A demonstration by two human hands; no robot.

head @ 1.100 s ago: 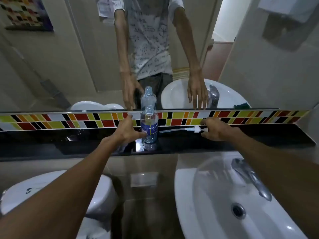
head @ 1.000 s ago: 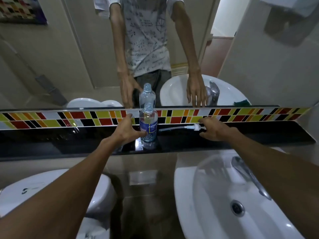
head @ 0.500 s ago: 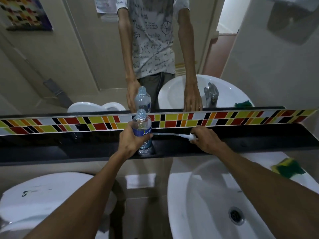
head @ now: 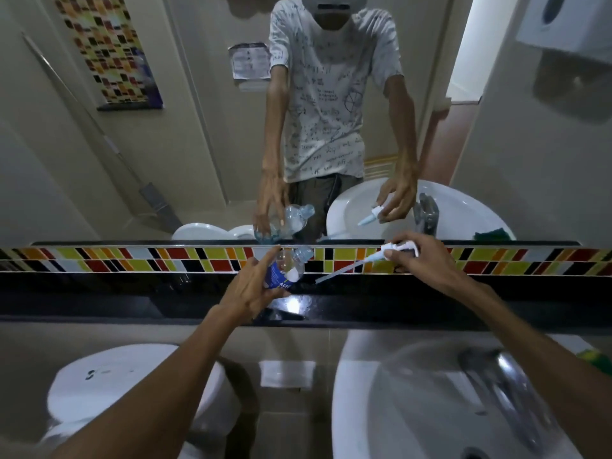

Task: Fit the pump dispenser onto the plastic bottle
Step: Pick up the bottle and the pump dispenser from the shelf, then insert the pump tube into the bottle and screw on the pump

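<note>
My left hand (head: 249, 289) grips a clear plastic bottle (head: 288, 265) with a blue label, lifted off the black shelf (head: 132, 304) and tilted so its open neck points right. My right hand (head: 422, 261) holds the white pump dispenser (head: 395, 249) by its head, a little above the shelf. Its long thin tube (head: 344, 269) slants down and left, the tip a short way right of the bottle and apart from it. The mirror above repeats both hands and both objects.
A white basin (head: 381, 402) with a chrome tap (head: 500, 385) lies below my right arm. A white toilet cistern (head: 109, 389) is at lower left. A band of coloured tiles (head: 132, 260) runs behind the shelf. A green sponge (head: 592, 357) lies at the right.
My left hand has lifted the bottle off the shelf and tilted it rightward. My right hand has picked the pump up from the shelf, its tube now slanting toward the bottle.
</note>
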